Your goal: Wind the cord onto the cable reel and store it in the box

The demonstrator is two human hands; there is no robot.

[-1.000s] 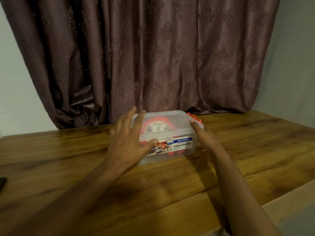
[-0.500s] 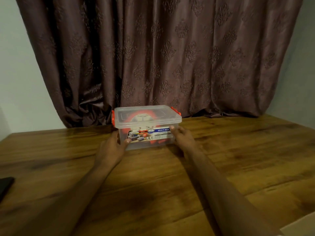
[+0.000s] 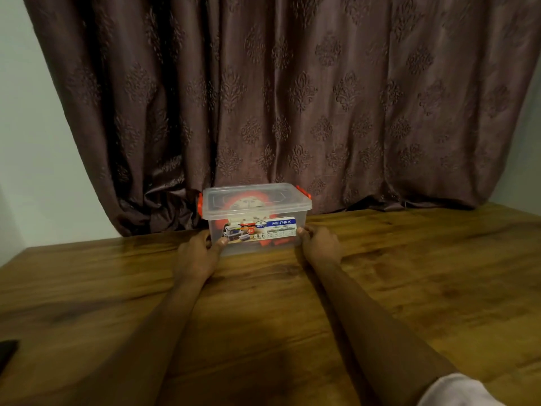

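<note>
A clear plastic box with its lid on and orange side clips stands at the far side of the wooden table, close to the curtain. Through its walls I see the orange cable reel with a pale hub inside. My left hand grips the box's lower left front corner, thumb on the front wall. My right hand grips the lower right front corner, fingers curled against the wall. Both arms are stretched far forward.
A dark brown patterned curtain hangs right behind the box. A dark flat object lies at the table's left edge. A white sleeve shows at the bottom right.
The box has slid away from me toward the curtain, both hands on its front corners. My left hand dropped from the lid to the box's lower left corner.
</note>
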